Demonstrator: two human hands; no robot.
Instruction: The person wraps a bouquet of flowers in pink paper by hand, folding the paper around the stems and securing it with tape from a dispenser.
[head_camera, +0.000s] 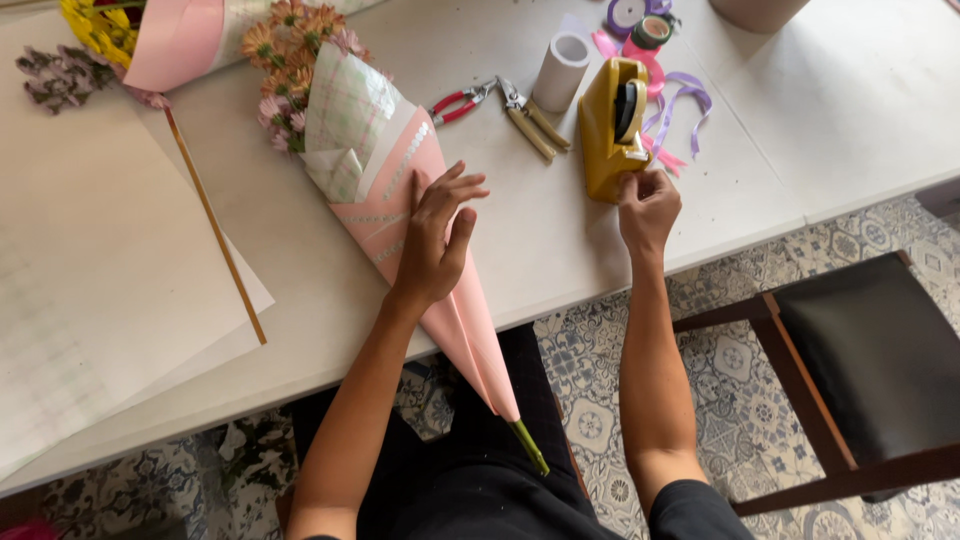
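Observation:
A bouquet (372, 170) wrapped in pink and white paper lies across the white table (560, 240), its flowers at the top left and its green stems past the table's front edge. My left hand (437, 232) presses flat on the pink wrap with fingers spread. My right hand (647, 205) pinches at the front end of a yellow tape dispenser (607, 130), fingers closed on what looks like the tape's end.
Red-handled pliers (461, 103), tan-handled pruners (530, 118) and a white roll (561, 70) lie behind the bouquet. Purple and pink ribbons (680, 100) and ribbon spools (640, 22) sit at the back right. Paper sheets (100, 260) lie left, another bouquet (150, 35) beyond. A dark chair (870, 360) stands right.

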